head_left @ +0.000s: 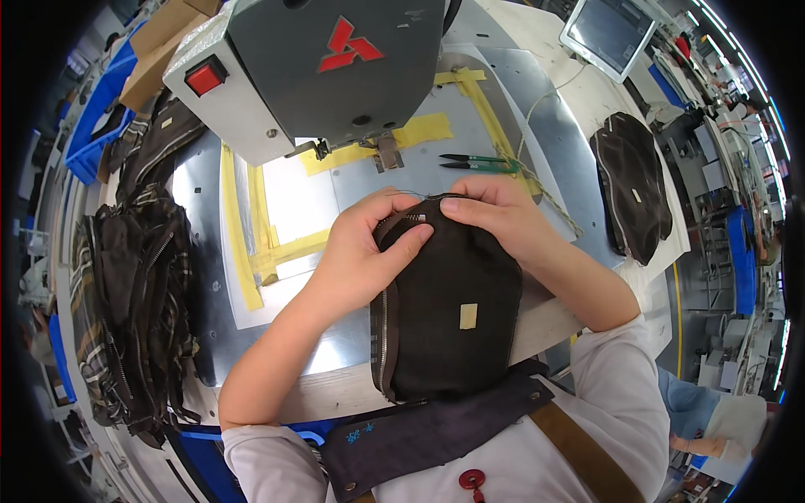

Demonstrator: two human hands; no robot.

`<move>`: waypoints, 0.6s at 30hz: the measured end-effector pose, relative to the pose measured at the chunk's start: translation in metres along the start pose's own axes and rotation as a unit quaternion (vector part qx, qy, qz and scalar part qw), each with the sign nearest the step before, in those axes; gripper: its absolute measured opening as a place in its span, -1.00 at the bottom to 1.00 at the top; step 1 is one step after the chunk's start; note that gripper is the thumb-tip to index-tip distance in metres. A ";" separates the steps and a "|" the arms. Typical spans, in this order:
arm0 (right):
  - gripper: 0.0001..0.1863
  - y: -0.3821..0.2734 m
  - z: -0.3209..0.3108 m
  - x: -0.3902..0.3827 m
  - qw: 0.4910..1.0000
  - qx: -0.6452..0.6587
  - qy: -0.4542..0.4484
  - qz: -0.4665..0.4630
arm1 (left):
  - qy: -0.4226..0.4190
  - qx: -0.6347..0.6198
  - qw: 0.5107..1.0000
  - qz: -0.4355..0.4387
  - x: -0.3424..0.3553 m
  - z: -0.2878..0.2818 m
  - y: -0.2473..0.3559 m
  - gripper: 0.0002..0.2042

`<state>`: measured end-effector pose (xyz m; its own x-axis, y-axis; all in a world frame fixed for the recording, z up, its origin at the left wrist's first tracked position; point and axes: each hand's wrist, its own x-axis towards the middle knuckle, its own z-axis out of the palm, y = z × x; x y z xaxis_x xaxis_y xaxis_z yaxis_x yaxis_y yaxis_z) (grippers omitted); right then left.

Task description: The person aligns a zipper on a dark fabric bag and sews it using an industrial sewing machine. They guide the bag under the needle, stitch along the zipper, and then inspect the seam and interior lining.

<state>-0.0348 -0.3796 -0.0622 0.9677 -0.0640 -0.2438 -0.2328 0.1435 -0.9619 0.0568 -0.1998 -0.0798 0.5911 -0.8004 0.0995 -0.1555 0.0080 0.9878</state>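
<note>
Both my hands grip the far edge of a dark brown zippered pouch (444, 293), which lies near the table's front edge. A metal zipper runs down its left side, and a small beige tag sits on its face. My left hand (381, 239) pinches the top left corner by the zipper's end. Beside it, my right hand (495, 214) presses the top edge between thumb and fingers. Thin loose threads show at the edge between the hands. Just beyond stands the sewing machine head (335, 75), its presser foot (387, 155) over the metal plate.
Green-handled thread snips (480, 163) lie right of the presser foot. A pile of dark zippered pouches (138, 302) fills the left side. Another dark pouch (631, 189) rests at the right. Yellow tape (250, 226) borders the plate. A screen (610, 35) stands at the back right.
</note>
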 end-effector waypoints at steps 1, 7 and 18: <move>-0.77 0.001 -0.001 -0.001 1.000 -0.020 0.003 -0.008 | -0.001 0.003 1.000 0.003 0.000 0.000 0.000 -0.86; -0.75 0.002 0.002 -0.005 0.983 -0.152 0.040 -0.090 | -0.011 0.054 0.998 0.015 -0.001 -0.001 -0.001 -0.85; -0.80 0.015 -0.001 0.004 0.972 -0.156 0.003 -0.175 | -0.028 0.138 0.990 -0.027 0.000 -0.006 0.017 -0.62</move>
<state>-0.0343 -0.3787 -0.0779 0.9927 -0.0605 0.1045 0.0910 -0.1938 -0.9768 0.0593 -0.1960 -0.0617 0.5603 -0.8276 0.0329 -0.3399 -0.1936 0.9203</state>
